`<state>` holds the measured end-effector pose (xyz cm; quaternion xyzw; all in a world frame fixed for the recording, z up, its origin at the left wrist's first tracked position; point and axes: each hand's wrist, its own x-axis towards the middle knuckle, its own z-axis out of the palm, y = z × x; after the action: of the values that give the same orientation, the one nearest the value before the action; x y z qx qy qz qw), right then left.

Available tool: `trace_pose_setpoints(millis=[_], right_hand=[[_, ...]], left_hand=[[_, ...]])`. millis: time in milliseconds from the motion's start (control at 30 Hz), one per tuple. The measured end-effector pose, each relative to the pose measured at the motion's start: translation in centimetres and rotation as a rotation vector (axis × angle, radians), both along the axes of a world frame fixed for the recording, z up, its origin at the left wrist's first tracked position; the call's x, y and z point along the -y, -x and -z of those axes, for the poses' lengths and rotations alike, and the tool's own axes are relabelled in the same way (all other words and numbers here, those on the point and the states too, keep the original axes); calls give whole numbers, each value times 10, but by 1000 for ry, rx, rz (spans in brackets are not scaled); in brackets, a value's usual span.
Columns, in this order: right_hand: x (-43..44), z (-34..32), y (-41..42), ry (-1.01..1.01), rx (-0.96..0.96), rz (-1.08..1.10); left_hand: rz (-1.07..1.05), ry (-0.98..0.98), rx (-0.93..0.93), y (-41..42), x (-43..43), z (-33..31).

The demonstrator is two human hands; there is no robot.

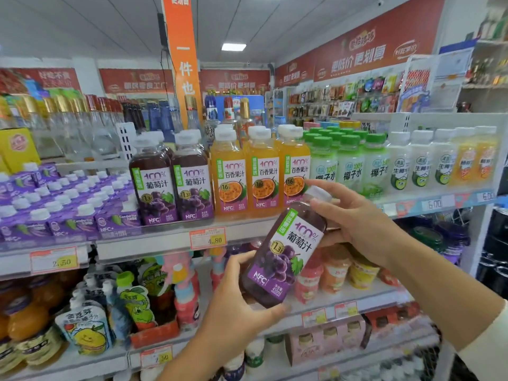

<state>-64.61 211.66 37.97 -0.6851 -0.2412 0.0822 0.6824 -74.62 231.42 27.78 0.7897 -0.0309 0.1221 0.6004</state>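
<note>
Behind the grape bottle (283, 254) (tilted) stand 3 orange bottles (264, 177).

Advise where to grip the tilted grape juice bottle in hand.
Probably the labelled middle, from the right: the bottle leans with its cap up and right, and its walls run straight there, while the shoulder narrows. Now the left hand grips the base and the right hand holds the shoulder.
</note>
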Motion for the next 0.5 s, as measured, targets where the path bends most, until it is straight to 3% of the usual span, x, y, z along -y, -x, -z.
trace_pose_setpoints(millis=[167,400,500], right_hand=[[-19,-75,1,11,236,-35],[-66,-185,-25,-60,544,27],[-94,-226,-45,-39,615,48]], left_hand=[[-58,-94,131,-11,-16,-54],[-470,-676,495,-34,-96,-142],[-603,-861,540,-52,-139,-162]])
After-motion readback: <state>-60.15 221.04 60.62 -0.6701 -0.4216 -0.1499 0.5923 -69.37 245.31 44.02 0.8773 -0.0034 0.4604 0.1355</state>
